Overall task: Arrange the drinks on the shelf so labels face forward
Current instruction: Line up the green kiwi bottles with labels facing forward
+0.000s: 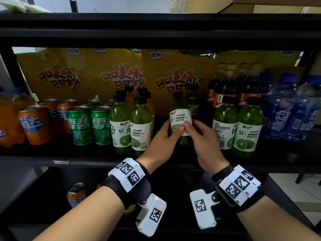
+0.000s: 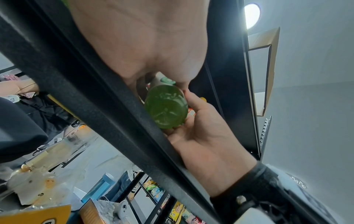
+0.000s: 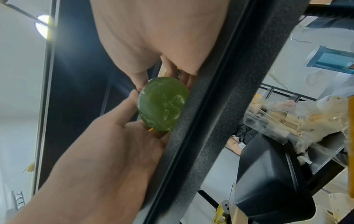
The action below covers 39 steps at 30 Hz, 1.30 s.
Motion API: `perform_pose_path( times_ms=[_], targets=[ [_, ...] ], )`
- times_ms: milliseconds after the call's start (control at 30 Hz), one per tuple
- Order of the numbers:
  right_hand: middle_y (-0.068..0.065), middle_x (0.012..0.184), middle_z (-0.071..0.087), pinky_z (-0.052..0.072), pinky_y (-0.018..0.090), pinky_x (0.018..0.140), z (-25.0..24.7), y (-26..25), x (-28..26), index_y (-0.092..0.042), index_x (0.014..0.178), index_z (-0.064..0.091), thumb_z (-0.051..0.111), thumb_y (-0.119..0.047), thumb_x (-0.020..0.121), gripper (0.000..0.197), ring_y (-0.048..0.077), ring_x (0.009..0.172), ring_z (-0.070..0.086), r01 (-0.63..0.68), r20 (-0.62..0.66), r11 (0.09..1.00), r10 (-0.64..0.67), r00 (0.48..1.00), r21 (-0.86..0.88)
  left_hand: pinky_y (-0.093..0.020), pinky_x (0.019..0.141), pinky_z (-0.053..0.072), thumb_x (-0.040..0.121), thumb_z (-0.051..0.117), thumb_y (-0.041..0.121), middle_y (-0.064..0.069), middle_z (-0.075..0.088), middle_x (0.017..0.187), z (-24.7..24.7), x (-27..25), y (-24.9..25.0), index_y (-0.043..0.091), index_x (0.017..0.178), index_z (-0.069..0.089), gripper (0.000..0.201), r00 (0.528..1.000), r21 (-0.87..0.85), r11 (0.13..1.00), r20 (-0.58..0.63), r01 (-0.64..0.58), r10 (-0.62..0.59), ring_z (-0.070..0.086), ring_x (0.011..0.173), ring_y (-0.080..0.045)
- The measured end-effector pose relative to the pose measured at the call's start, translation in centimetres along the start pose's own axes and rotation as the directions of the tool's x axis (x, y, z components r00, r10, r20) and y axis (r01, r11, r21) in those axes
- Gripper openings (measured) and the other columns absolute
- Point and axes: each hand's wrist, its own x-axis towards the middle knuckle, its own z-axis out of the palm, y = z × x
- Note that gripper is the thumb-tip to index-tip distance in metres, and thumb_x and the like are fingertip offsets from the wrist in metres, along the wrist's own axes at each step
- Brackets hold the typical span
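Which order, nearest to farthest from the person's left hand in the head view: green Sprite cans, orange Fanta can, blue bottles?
From the left hand:
1. Green Sprite cans, just left past the kiwi bottles.
2. Orange Fanta can, far left.
3. Blue bottles, far right.

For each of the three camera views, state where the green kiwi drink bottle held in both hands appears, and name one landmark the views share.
Head: the held kiwi bottle stands upright at centre, left hand and right hand pinching its label.
Left wrist: its green base shows at centre, just beyond the palm.
Right wrist: its base shows left of centre.
Shared landmark: the black shelf front rail.
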Motion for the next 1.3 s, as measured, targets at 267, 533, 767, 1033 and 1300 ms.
perform_pose_path(
  times_ms=[267, 533, 767, 1033, 1300],
  targets=[
    [0.007, 0.115, 0.077, 0.058, 0.044, 0.099, 0.1, 0.1, 0.1, -0.014, 0.125, 0.067, 0.071, -0.024, 0.097, 0.031, 0.021, 0.106, 0.074, 0.0, -0.087, 1.0, 0.0, 0.996, -0.002, -0.022, 0.109, 0.043, 0.105, 0.054, 0.036, 0.015, 0.06, 0.138, 0.2, -0.1, 0.1, 0.037, 0.158, 0.03, 0.058, 1.0, -0.012, 1.0, -0.006, -0.017, 0.017, 0.058, 0.124, 0.004],
    [0.007, 0.127, 0.072, 0.051, 0.049, 0.109, 0.1, 0.3, 0.3, -0.013, 0.136, 0.065, 0.068, -0.029, 0.099, 0.041, 0.022, 0.121, 0.067, 0.024, -0.059, 0.995, -0.029, 0.998, -0.098, -0.006, 0.09, 0.047, 0.101, 0.065, 0.022, 0.005, 0.064, 0.134, 0.1, -0.5, 0.5, 0.033, 0.154, 0.033, 0.062, 0.994, 0.031, 0.996, -0.068, -0.085, 0.087, 0.06, 0.116, 0.01],
    [0.008, 0.129, 0.071, 0.051, 0.045, 0.11, 0.3, 0.2, 0.2, -0.008, 0.141, 0.06, 0.06, -0.02, 0.104, 0.038, 0.02, 0.121, 0.067, 0.034, -0.046, 0.995, -0.039, 0.998, -0.098, -0.002, 0.091, 0.043, 0.098, 0.065, 0.025, 0.023, 0.057, 0.135, 0.4, 0.1, 0.8, 0.036, 0.163, 0.012, 0.084, 0.999, -0.013, 1.0, 0.049, -0.003, 0.003, 0.055, 0.115, 0.019],
    [-0.002, 0.09, 0.079, 0.057, 0.027, 0.07, 0.1, -2.1, 0.8, -0.018, 0.097, 0.073, 0.073, -0.044, 0.092, 0.027, 0.015, 0.087, 0.076, -0.099, -0.104, 0.981, 0.082, 0.991, -0.169, -0.042, 0.072, 0.063, 0.101, 0.055, 0.024, -0.014, 0.077, 0.1, -1.2, 0.4, 3.4, 0.01, 0.112, 0.07, 0.024, 0.94, -0.451, 0.828, 0.087, 0.332, -0.329, 0.076, 0.087, -0.028],
    [-0.001, 0.058, 0.061, 0.032, 0.02, 0.046, -0.2, -4.2, 0.7, -0.02, 0.083, 0.071, 0.061, -0.072, 0.086, 0.054, 0.012, 0.044, 0.05, -0.283, -0.076, 0.933, 0.272, 0.959, -0.221, -0.028, 0.047, 0.059, 0.083, 0.075, 0.057, -0.013, 0.078, 0.096, -0.5, 0.1, 6.1, 0.012, 0.116, 0.073, 0.056, 0.855, -0.567, 0.659, 0.182, 0.495, -0.485, 0.077, 0.07, -0.026]
  ],
)
